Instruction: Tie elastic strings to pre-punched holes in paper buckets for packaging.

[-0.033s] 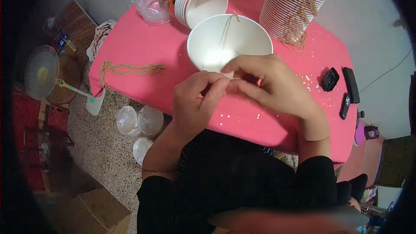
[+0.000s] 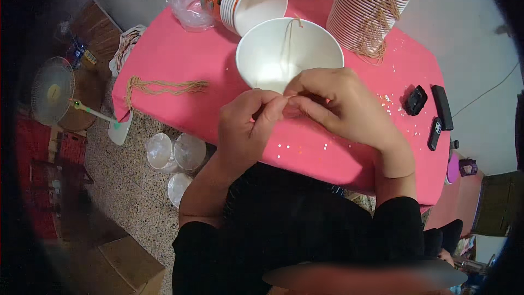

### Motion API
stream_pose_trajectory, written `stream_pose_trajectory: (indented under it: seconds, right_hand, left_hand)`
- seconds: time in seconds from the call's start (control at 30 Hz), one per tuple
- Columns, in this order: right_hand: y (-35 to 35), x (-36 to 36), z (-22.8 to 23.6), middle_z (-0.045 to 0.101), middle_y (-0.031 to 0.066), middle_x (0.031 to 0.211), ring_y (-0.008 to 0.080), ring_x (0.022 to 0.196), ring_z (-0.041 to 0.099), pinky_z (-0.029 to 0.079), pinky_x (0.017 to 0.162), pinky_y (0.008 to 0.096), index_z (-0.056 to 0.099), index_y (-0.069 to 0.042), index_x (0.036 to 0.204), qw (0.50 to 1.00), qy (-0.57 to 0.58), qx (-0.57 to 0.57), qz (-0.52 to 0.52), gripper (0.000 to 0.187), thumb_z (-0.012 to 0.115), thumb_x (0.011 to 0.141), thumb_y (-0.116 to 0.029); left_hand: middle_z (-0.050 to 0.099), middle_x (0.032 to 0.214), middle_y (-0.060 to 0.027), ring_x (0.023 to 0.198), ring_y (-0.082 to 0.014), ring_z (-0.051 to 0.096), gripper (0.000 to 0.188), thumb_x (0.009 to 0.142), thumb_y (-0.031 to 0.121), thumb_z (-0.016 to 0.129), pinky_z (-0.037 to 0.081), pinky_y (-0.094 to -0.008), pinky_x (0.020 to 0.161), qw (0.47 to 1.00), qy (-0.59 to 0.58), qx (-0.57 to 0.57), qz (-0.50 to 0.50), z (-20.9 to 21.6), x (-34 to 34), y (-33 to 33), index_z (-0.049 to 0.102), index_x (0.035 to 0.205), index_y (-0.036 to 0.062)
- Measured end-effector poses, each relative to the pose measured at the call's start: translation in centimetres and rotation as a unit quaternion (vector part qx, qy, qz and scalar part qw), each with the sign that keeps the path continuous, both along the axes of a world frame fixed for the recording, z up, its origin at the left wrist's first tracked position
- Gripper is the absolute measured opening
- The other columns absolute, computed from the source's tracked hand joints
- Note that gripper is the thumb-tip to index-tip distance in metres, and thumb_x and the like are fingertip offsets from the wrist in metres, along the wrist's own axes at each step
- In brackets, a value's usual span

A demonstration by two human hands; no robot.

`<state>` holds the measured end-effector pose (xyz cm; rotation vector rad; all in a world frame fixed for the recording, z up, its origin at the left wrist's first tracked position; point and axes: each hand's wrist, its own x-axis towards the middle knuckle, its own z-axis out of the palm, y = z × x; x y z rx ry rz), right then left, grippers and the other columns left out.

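A white paper bucket [image 2: 265, 49] stands in front of me, its open mouth tilted toward me. From its far rim a thin tan string [image 2: 289, 38] hangs down the inside. My left hand [image 2: 248, 125] and my right hand [image 2: 346, 106] meet at the near rim, thumbs and forefingers pinched together with the fingertips nearly touching. Whatever lies between the fingertips is too small and hidden to make out. The hands cover part of the near rim. Left of the bucket, a bundle of tan strings [image 2: 169, 86] lies on the pink tablecloth [image 2: 218, 114].
Nested buckets [image 2: 262, 5] lie behind, beside a clear plastic bag [image 2: 191, 8]. A tall bucket stack [image 2: 365, 16], draped with tan strings [image 2: 374, 35], stands back right. A phone [image 2: 435, 134], a black case [image 2: 416, 100] and small white bits lie right. Wrapped buckets [image 2: 188, 152] stand on the floor.
The fingertips have drawn slightly closer, and the pale patch between them no longer shows. The string inside the bucket has swung to hang more upright. Both arms have stayed nearly still.
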<state>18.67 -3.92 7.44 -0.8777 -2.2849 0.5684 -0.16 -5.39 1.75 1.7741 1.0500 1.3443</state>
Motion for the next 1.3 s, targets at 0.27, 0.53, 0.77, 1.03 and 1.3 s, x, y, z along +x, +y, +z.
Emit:
stream_pose_trajectory:
  seconds: [0.27, 0.53, 0.77, 1.03, 1.3]
  right_hand:
    - [1.3, 0.1, -0.2, 0.059, 0.0106, 0.077, 0.0210, 0.065, 0.059, 0.047, 0.060, 0.0297, 0.060, 0.001, 0.088, 0.999, 0.011, 0.028, -0.030, 0.006, 0.061, 0.082, 0.001]
    - [2.6, 0.0, -1.4, 0.056, 0.0130, 0.073, 0.0277, 0.062, 0.056, 0.044, 0.058, 0.0344, 0.056, 0.000, 0.085, 0.996, -0.036, 0.085, -0.007, 0.007, 0.062, 0.081, -0.002]
    - [2.1, 0.0, -1.2, 0.057, 0.0144, 0.073, 0.0349, 0.069, 0.057, 0.044, 0.061, 0.0421, 0.055, -0.002, 0.082, 0.992, -0.070, 0.106, 0.016, 0.009, 0.062, 0.080, -0.007]
    - [1.5, -0.1, -0.8, 0.055, 0.0137, 0.072, 0.0352, 0.071, 0.057, 0.044, 0.062, 0.0433, 0.054, -0.002, 0.082, 0.989, -0.090, 0.113, 0.018, 0.009, 0.062, 0.080, -0.007]
    - [1.4, -0.2, -1.0, 0.056, 0.0138, 0.073, 0.0355, 0.071, 0.057, 0.044, 0.062, 0.0431, 0.055, -0.002, 0.082, 0.990, -0.091, 0.106, 0.023, 0.009, 0.062, 0.080, -0.007]
  left_hand:
    - [0.063, 0.086, -0.0095, 0.071, -0.0154, 0.061, 0.008, 0.087, 0.005, 0.062, 0.048, -0.0288, 0.061, 0.986, 0.062, 0.148, 0.040, -0.3, -1.8, 1.5, 0.065, 0.094, 0.0014]
    - [0.061, 0.100, -0.0100, 0.088, -0.0265, 0.061, 0.026, 0.075, -0.002, 0.067, 0.051, -0.0344, 0.075, 0.941, 0.211, 0.261, 0.037, -2.0, -2.9, 2.6, 0.064, 0.100, 0.0028]
    - [0.061, 0.101, -0.0119, 0.084, -0.0275, 0.060, 0.033, 0.071, -0.002, 0.069, 0.051, -0.0359, 0.070, 0.898, 0.211, 0.386, 0.030, -3.1, -2.9, 3.0, 0.063, 0.103, 0.0047]
    - [0.061, 0.105, -0.0130, 0.084, -0.0287, 0.061, 0.032, 0.071, 0.000, 0.069, 0.052, -0.0362, 0.070, 0.877, 0.193, 0.438, 0.028, -3.1, -2.7, 2.9, 0.063, 0.102, 0.0042]
    - [0.060, 0.106, -0.0143, 0.087, -0.0297, 0.061, 0.030, 0.071, 0.000, 0.069, 0.053, -0.0373, 0.071, 0.877, 0.203, 0.435, 0.030, -2.8, -2.6, 2.6, 0.063, 0.100, 0.0034]
